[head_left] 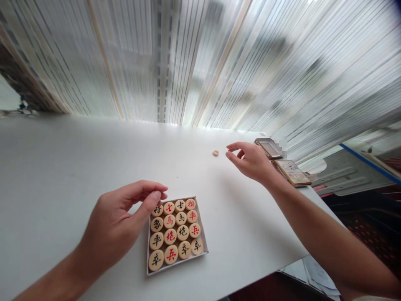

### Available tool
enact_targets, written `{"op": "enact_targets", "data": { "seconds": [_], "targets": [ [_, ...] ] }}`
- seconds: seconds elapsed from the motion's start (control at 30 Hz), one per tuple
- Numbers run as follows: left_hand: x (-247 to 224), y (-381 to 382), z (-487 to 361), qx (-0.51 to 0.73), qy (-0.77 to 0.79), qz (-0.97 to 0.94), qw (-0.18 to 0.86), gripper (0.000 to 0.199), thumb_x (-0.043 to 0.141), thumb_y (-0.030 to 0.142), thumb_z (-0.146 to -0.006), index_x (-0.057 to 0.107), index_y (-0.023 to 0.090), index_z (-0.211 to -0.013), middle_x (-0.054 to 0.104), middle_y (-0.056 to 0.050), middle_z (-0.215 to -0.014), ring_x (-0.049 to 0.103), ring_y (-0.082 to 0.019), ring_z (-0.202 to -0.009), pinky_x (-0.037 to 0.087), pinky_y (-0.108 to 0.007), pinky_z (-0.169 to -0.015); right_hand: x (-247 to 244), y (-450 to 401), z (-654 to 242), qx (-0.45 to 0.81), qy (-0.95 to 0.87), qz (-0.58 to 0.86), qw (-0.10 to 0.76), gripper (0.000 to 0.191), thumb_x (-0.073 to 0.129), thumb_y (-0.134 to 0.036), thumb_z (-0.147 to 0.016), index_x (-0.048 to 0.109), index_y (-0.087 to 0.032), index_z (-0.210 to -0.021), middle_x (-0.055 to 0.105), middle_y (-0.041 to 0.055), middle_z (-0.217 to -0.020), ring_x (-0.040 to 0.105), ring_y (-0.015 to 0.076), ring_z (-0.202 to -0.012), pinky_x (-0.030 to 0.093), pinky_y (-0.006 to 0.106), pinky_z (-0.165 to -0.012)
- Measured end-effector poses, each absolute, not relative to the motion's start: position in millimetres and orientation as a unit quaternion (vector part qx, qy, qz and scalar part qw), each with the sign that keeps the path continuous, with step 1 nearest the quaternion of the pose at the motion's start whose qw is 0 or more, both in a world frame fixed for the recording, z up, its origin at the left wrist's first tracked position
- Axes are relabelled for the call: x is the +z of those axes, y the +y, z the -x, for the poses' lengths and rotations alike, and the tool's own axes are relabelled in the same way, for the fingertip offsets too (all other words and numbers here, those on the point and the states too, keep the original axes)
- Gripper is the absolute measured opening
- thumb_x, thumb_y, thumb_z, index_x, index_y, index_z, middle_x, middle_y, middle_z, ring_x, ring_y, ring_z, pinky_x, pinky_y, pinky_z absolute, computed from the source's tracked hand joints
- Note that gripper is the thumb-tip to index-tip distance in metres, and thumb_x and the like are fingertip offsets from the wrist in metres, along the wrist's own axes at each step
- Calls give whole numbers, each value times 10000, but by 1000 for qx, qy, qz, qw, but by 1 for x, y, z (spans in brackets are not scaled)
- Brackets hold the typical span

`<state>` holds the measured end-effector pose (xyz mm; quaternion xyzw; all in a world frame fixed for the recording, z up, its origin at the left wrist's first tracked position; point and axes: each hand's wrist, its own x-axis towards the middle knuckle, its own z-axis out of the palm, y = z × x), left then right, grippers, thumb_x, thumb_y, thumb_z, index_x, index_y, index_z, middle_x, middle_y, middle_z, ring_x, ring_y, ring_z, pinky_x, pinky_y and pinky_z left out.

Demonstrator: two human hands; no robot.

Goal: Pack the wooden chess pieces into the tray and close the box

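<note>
An open shallow box [203, 238] on the white table holds several round xiangqi pieces [170, 236] in rows, marked with red or black characters. My left hand [117, 217] hovers at the box's far left corner, partly covering a corner piece. Its thumb and fingertips are closed together, and no piece shows between them. Farther off, a lone xiangqi piece [216, 153] with a reddish mark lies flat on the table. Just to the right of that piece is my right hand [247, 161], thumb and fingers apart, holding nothing and not touching the piece.
At the table's right edge lie an open, shallow box part [269, 148] and a box with a printed cover [292, 172]. Striped sheer curtains [188, 62] hang along the far edge. A grey panel with a blue edge [344, 167] stands beyond the right side.
</note>
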<state>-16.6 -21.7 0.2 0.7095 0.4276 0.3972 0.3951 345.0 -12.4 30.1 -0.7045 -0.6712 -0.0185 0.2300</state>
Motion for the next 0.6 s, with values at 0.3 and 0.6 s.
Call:
{"op": "enact_targets", "data": {
  "seconds": [0.3, 0.6],
  "targets": [
    [7, -17, 15, 388, 433, -708, 400, 175, 726, 361, -995, 828, 219, -1000, 851, -51, -907, 824, -227, -849, 685, -310, -807, -5, 43, -348, 45, -648, 744, 156, 262, 739, -399, -1047, 743, -156, -1145, 763, 85, -1168, 735, 248, -1069, 604, 464, -977],
    [10, -21, 11, 393, 412, -701, 430, 194, 706, 336, -1006, 833, 189, -1006, 845, -75, -915, 814, -230, -841, 681, -339, -824, 9, 8, -287, 88, -682, 670, 281, 182, 784, -339, -909, 775, -173, -835, 786, 57, -758, 711, 210, -694, 541, 341, -713]
  ]
}}
